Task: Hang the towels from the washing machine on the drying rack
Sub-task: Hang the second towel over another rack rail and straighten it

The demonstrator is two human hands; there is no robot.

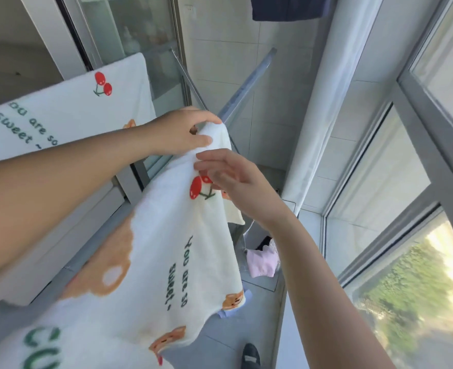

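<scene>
While the left hand [185, 131] pinches a cherry-print towel [166, 235] and the right hand [236, 179] spreads open, grey rack bars [241, 94] cross before tiled walls [220, 49] and windows [396, 182].

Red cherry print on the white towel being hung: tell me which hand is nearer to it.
Right. The right hand hovers open right beside the red cherry print, its fingers overlapping it. The left hand pinches the white towel corner higher up.

Head view, probably tilted, looks down close over the drying rack [236, 102].
</scene>
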